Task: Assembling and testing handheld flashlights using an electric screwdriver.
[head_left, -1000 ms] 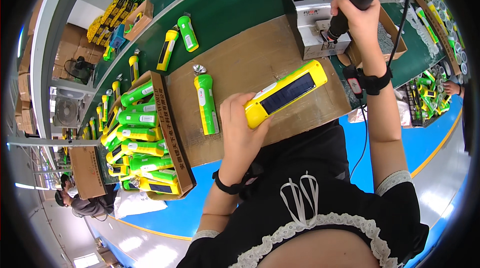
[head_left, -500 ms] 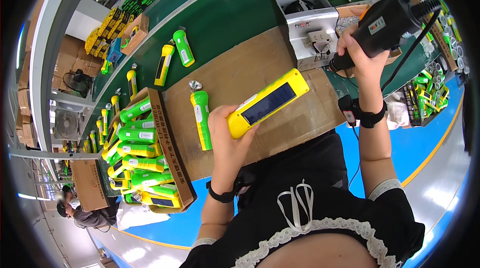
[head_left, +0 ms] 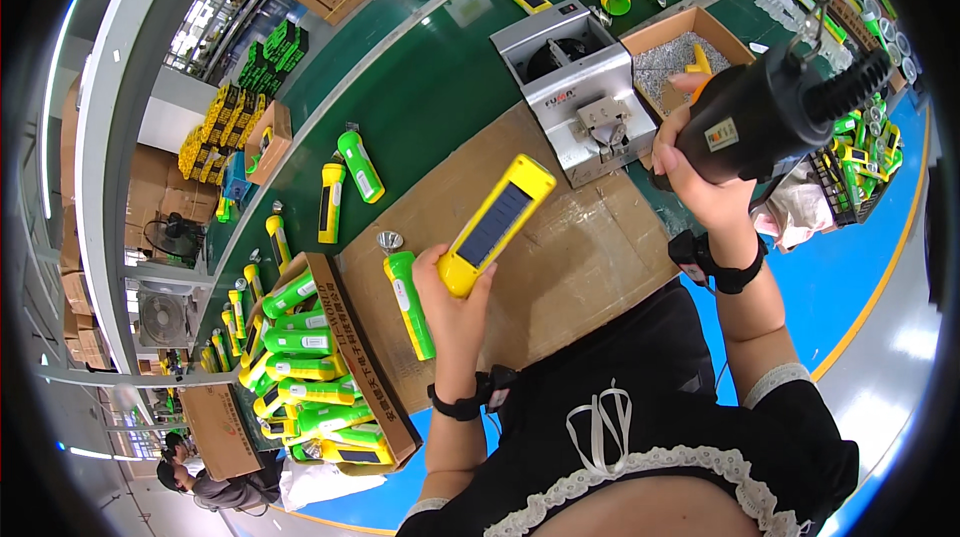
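While the left hand [head_left: 453, 315] holds the yellow torch [head_left: 499, 225] above the cardboard [head_left: 580, 277] on the desk [head_left: 430, 102], the right hand [head_left: 713, 201] grips the black driver [head_left: 748, 127] beside the grey machine [head_left: 560, 102]. The left fingers close around the torch's near end, apparently to keep its dark panel [head_left: 493, 223] uncovered and facing up. The right fingers curl round the driver, probably to steady its weight; its tip is hard to make out. The torch's long axis slants from near left to far right, its free end pointing toward the machine.
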A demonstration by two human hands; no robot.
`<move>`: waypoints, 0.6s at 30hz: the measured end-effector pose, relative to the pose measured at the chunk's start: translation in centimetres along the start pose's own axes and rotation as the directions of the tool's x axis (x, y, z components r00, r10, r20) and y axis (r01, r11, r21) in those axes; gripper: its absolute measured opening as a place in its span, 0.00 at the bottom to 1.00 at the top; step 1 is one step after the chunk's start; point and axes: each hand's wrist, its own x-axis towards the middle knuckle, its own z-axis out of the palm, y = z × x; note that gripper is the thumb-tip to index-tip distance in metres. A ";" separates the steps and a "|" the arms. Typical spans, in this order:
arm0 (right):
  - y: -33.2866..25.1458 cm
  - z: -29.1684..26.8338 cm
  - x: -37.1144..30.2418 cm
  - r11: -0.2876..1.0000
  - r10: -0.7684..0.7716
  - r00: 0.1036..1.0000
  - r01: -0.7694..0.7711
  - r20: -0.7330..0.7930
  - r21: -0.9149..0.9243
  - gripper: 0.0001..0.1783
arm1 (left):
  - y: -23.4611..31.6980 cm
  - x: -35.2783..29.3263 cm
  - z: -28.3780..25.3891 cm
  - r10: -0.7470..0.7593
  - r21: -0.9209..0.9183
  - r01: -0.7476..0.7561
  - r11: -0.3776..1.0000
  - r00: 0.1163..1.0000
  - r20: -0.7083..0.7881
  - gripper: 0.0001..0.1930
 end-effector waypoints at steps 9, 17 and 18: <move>0.1 1.6 -0.6 0.988 0.097 0.986 -0.079 -0.133 0.135 0.26 | -8.1 16.3 16.7 -0.358 0.023 0.367 0.930 0.917 -0.175 0.28; 0.2 1.5 -1.8 0.992 0.128 0.987 -0.126 -0.094 0.028 0.27 | -5.9 16.5 19.6 -0.218 -0.011 0.218 0.976 0.975 -0.043 0.35; 0.2 1.5 -1.7 0.995 0.100 0.990 -0.098 -0.096 0.024 0.27 | -5.1 15.4 17.7 -0.220 -0.061 0.216 0.974 0.974 -0.054 0.32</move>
